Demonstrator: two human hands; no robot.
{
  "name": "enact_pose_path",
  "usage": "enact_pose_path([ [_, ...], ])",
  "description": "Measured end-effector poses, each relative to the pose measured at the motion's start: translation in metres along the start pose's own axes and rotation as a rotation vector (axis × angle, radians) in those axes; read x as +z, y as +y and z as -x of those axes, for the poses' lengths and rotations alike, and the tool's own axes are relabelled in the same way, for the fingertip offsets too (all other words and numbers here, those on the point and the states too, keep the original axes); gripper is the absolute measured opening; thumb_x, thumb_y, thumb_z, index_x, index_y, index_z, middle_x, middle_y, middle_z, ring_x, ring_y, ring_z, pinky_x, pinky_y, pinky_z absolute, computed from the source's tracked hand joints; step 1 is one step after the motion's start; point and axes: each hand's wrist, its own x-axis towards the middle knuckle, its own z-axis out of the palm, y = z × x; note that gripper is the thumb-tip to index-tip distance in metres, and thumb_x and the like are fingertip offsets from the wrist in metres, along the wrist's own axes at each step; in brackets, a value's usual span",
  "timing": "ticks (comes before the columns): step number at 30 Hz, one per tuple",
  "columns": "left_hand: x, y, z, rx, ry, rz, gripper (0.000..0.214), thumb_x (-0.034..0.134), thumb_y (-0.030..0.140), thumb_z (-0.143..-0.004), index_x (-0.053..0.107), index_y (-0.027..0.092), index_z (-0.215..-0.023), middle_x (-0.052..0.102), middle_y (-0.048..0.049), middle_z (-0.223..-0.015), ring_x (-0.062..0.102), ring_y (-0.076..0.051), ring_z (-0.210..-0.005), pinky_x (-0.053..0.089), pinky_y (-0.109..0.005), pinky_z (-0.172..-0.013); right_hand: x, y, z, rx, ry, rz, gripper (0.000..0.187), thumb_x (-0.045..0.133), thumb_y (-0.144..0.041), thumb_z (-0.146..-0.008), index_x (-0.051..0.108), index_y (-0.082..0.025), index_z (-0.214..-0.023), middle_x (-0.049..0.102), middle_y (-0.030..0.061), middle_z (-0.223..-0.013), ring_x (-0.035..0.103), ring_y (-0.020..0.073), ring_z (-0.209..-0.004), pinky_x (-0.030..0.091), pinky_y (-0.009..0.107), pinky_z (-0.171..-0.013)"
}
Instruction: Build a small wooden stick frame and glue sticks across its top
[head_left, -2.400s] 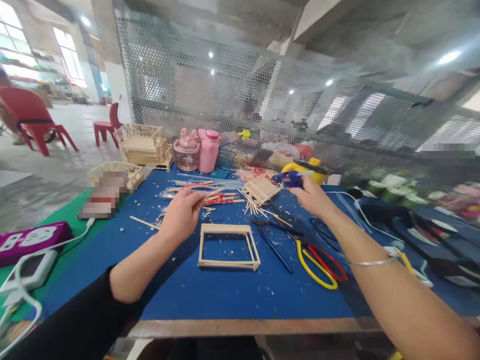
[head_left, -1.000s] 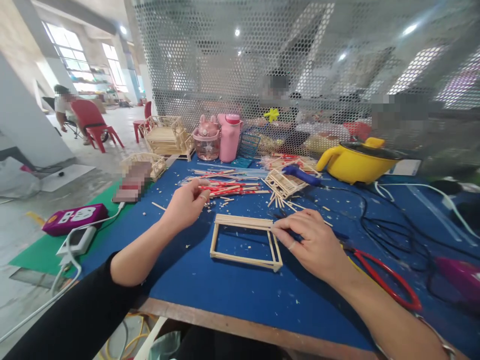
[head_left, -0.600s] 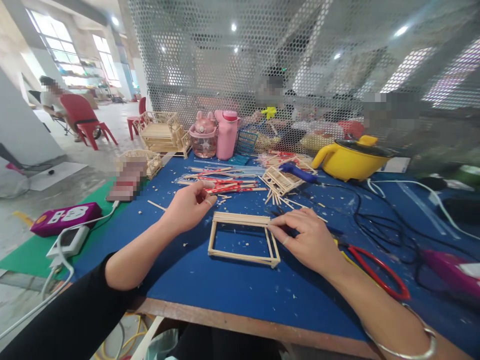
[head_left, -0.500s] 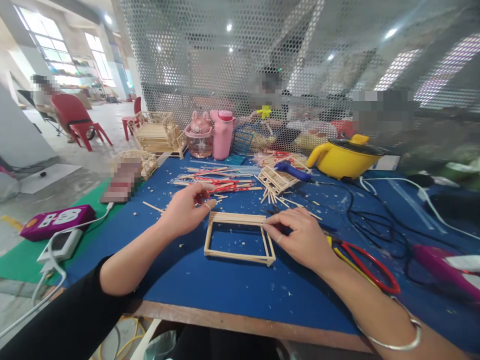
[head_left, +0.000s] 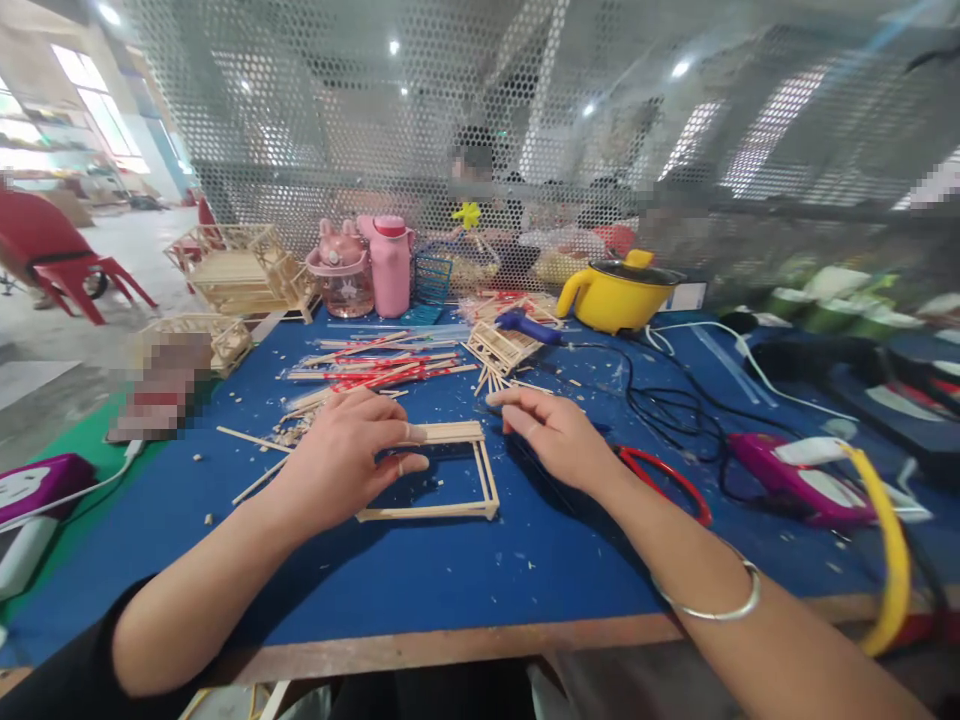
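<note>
A rectangular frame of glued wooden sticks point(head_left: 488, 476) lies flat on the blue table cover point(head_left: 450, 580). My left hand point(head_left: 341, 460) rests over its left side, thumb and fingers pinched on the far rail near the left corner. My right hand point(head_left: 553, 432) hovers just right of the frame's far right corner, fingers stretched out and holding nothing. Loose sticks in red wrappers point(head_left: 375, 368) lie just beyond my left hand. A small lattice of sticks point(head_left: 498, 347) sits beyond my right hand.
A blue glue gun point(head_left: 527, 325) and yellow pot point(head_left: 619, 295) stand at the back. Red-handled cutters point(head_left: 670, 482), a black cable point(head_left: 667, 405) and a purple tool point(head_left: 784, 472) lie to the right. Pink bottles point(head_left: 390, 262) and wooden models point(head_left: 240, 268) stand back left. People sit behind the mesh screen.
My left hand came down from the stick pile onto the frame's far left corner. My right hand let go of the frame's right corner and drew off to the right.
</note>
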Motion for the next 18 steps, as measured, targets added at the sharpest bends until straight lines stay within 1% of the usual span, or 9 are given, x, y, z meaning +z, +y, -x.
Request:
enact_pose_path([
  [2,0.002,0.002,-0.002,0.011,-0.034,-0.056,0.02,0.061,0.035,-0.084,0.071,0.025,-0.098,0.069,-0.005,-0.094,0.061,-0.021,-0.085,0.044,-0.037,-0.078,0.004,0.0,0.001,0.006,-0.1,0.012,0.03,0.046,-0.027,-0.087,0.069,-0.019,-0.104,0.07,0.0026,-0.08,0.064,0.0173,-0.074,0.048,0.031,-0.072],
  [5,0.006,0.001,-0.005,-0.031,-0.076,-0.046,0.016,0.058,0.029,-0.086,0.073,0.023,-0.091,0.071,-0.0044,-0.094,0.064,-0.019,-0.084,0.047,-0.033,-0.074,0.01,0.001,0.002,-0.001,-0.157,-0.009,0.031,0.044,-0.026,-0.089,0.069,-0.02,-0.106,0.072,0.0026,-0.084,0.065,0.0175,-0.078,0.049,0.032,-0.077],
  [8,0.01,-0.001,-0.005,-0.082,-0.086,0.003,0.019,0.054,0.027,-0.088,0.073,0.023,-0.086,0.072,-0.0027,-0.089,0.066,-0.017,-0.079,0.048,-0.028,-0.069,0.012,0.002,0.003,-0.018,-0.133,-0.03,0.03,0.045,-0.025,-0.088,0.068,-0.02,-0.107,0.072,0.0029,-0.088,0.065,0.0178,-0.081,0.049,0.033,-0.079],
  [10,0.013,0.0,-0.005,-0.095,-0.073,0.018,0.02,0.054,0.027,-0.088,0.074,0.023,-0.085,0.072,-0.0021,-0.088,0.067,-0.016,-0.077,0.048,-0.027,-0.068,0.012,0.003,0.003,-0.026,-0.101,-0.023,0.028,0.048,-0.025,-0.087,0.067,-0.02,-0.106,0.071,0.0028,-0.088,0.064,0.0175,-0.079,0.048,0.032,-0.077],
  [13,0.014,0.002,-0.005,-0.094,-0.068,0.04,0.021,0.054,0.025,-0.088,0.074,0.025,-0.084,0.073,-0.002,-0.088,0.066,-0.017,-0.079,0.047,-0.028,-0.07,0.012,0.002,0.004,-0.021,-0.062,0.003,0.026,0.049,-0.024,-0.085,0.065,-0.019,-0.105,0.066,0.0006,-0.077,0.06,0.0152,-0.068,0.047,0.029,-0.068],
  [15,0.01,0.001,-0.005,-0.116,-0.054,0.091,0.017,0.056,0.028,-0.086,0.073,0.024,-0.088,0.073,-0.0033,-0.092,0.066,-0.018,-0.084,0.048,-0.031,-0.076,0.013,0.001,0.004,-0.02,-0.043,0.007,0.025,0.049,-0.024,-0.085,0.064,-0.018,-0.104,0.062,-0.0009,-0.071,0.056,0.0142,-0.064,0.045,0.027,-0.064],
  [16,0.007,0.0,-0.005,-0.159,-0.019,0.133,0.018,0.058,0.032,-0.085,0.072,0.023,-0.093,0.072,-0.0045,-0.096,0.065,-0.019,-0.088,0.048,-0.032,-0.079,0.013,0.001,0.004,-0.019,-0.036,0.004,0.025,0.048,-0.024,-0.085,0.063,-0.018,-0.104,0.06,-0.0014,-0.07,0.055,0.014,-0.063,0.045,0.027,-0.064],
  [18,-0.001,-0.008,-0.002,-0.331,0.092,0.249,0.03,0.059,0.039,-0.084,0.067,0.021,-0.106,0.071,-0.0063,-0.102,0.064,-0.021,-0.093,0.048,-0.033,-0.082,0.014,0.002,0.004,-0.011,-0.023,-0.001,0.023,0.048,-0.026,-0.084,0.061,-0.019,-0.102,0.058,-0.002,-0.068,0.054,0.0142,-0.062,0.044,0.027,-0.062],
])
